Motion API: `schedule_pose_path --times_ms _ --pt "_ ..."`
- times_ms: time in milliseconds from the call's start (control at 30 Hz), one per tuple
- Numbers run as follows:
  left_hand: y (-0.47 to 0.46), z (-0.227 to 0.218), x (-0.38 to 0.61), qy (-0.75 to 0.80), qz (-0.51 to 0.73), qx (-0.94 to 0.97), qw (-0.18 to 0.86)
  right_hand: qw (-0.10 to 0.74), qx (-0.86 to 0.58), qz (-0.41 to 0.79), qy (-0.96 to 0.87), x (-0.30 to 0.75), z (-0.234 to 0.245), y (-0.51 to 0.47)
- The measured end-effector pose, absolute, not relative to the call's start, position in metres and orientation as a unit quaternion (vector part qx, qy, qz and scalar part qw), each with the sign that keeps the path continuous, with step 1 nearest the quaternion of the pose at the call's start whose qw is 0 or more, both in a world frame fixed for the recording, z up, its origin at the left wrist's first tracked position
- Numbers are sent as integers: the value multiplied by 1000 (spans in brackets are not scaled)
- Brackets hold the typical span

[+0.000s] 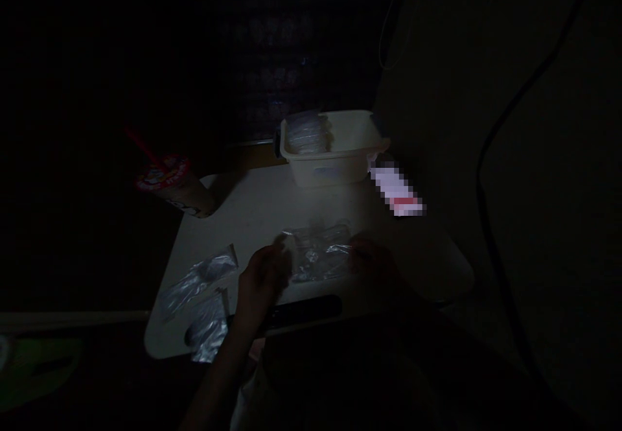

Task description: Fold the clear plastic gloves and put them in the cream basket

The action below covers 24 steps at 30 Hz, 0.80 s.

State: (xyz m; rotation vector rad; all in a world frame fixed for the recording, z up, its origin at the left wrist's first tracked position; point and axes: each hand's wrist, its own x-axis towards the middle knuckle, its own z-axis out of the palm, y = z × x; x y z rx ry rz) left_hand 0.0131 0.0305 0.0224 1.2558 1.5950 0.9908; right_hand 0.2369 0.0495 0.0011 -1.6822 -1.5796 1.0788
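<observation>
The half-curled left hand [262, 282] touched the edge of a clear plastic bag [318, 256] on a pale table [301, 207], the dim right hand [374, 266] at its other end; neither grip could be made out, and a white plastic basket [335, 165] stood beyond.

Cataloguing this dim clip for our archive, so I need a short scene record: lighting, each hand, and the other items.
Lighting: very dim
Left hand: at the clear plastic bag, grip unclear
Right hand: shadowed, at that bag's right end
Surface: pale tabletop
Nearby: clear bag; second clear bag
Beyond: cream plastic basket holding stacked clear packets; tilted cup with red straw
</observation>
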Motion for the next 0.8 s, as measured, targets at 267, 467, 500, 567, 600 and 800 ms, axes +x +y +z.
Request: schedule_pose_path --times_ms 267,467,500,567,600,800 --pt "42 22 28 501 184 836 129 298 -643 410 -573 232 1 48" --pt "47 5 39 482 73 873 36 292 -674 327 -595 234 5 43" --pt "47 3 38 481 65 874 30 294 -683 310 -592 235 6 41" --pt "47 1 37 477 56 877 22 313 -693 250 -600 236 11 37" --pt "47 0 37 476 55 877 19 324 -687 207 -616 235 13 34" --pt "48 4 40 485 60 872 19 283 -538 75 -790 204 20 35"
